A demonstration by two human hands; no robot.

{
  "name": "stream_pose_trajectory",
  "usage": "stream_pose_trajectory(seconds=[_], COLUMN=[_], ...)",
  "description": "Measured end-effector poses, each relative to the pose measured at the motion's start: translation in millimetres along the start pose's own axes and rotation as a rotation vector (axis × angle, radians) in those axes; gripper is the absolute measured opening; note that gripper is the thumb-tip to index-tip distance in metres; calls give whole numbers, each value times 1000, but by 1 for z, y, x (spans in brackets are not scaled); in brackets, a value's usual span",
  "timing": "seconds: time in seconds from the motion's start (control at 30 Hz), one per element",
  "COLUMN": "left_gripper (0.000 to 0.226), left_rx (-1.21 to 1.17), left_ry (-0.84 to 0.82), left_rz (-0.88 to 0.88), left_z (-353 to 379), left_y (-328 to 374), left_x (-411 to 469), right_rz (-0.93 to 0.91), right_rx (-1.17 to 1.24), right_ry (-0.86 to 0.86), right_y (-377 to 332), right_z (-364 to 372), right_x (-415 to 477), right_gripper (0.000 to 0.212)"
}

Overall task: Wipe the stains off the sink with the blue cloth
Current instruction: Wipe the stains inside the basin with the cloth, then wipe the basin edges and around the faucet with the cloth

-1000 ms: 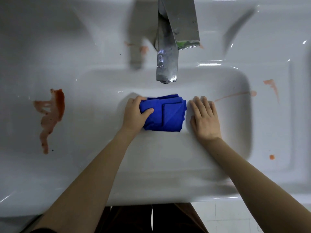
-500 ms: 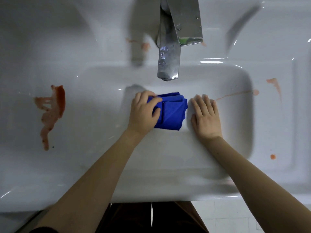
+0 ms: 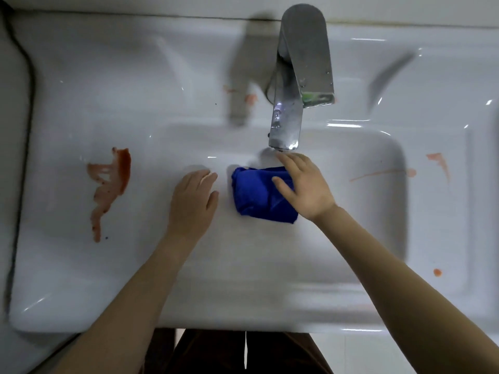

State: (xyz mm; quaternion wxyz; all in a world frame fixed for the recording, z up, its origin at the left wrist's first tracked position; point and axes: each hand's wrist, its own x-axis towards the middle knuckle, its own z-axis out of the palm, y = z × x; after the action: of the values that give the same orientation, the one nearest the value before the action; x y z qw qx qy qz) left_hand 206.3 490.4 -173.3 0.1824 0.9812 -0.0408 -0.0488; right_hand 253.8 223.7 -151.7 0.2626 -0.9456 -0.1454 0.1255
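The blue cloth (image 3: pixel 256 195) lies bunched on the floor of the white sink (image 3: pixel 243 279), just below the faucet spout. My right hand (image 3: pixel 307 187) is on the cloth's right half, thumb on top and fingers over its far edge. My left hand (image 3: pixel 193 203) rests flat on the basin just left of the cloth, fingers apart, not touching it. A large red stain (image 3: pixel 110 184) sits on the left rim. A thin pink streak (image 3: pixel 378 174) runs up the basin's right wall, and a smaller stain (image 3: pixel 438 163) marks the right rim.
The chrome faucet (image 3: pixel 289 122) overhangs the basin right above my right hand. Small pink spots (image 3: pixel 251 98) lie beside its base, and an orange dot (image 3: pixel 437 272) is at the lower right rim. A dark cable (image 3: pixel 27 76) runs along the far left edge.
My left hand let go of the cloth and moved off to its left. My right hand came from beside the cloth onto its right half. The view shifted to show more of the faucet.
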Motion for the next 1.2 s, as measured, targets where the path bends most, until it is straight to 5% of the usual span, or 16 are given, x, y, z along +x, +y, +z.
stream_pose_trajectory(seconds=[0.13,0.27,0.43,0.63,0.83,1.0,1.2], left_gripper=[56,62,58,33,30,35,26], left_rx=[279,363,291,-244,-288,-157,-28], left_ry=[-161,-189,-246,-68,213,271,334], left_rz=[66,75,60,-125,-239,-400,-319], left_z=[-2,-2,-11,-61,-119,-136,-125], left_y=[-22,-20,-17,1,-19,-64,-105], left_x=[-18,-19,-18,-33,-96,-163,-217], right_rz=[-67,24,477,752,631,346,-7], right_rx=[-168,-250,217,744,813,736,275], right_ry=[-273,-263,-299,-182,-206,-133,64], right_y=[-9,-8,-28,-66,-131,-199,-245], right_z=[25,38,32,6,-21,-32,-8], right_x=[21,16,8,0,12,54,128], right_gripper=[71,70,61,40,61,44,36])
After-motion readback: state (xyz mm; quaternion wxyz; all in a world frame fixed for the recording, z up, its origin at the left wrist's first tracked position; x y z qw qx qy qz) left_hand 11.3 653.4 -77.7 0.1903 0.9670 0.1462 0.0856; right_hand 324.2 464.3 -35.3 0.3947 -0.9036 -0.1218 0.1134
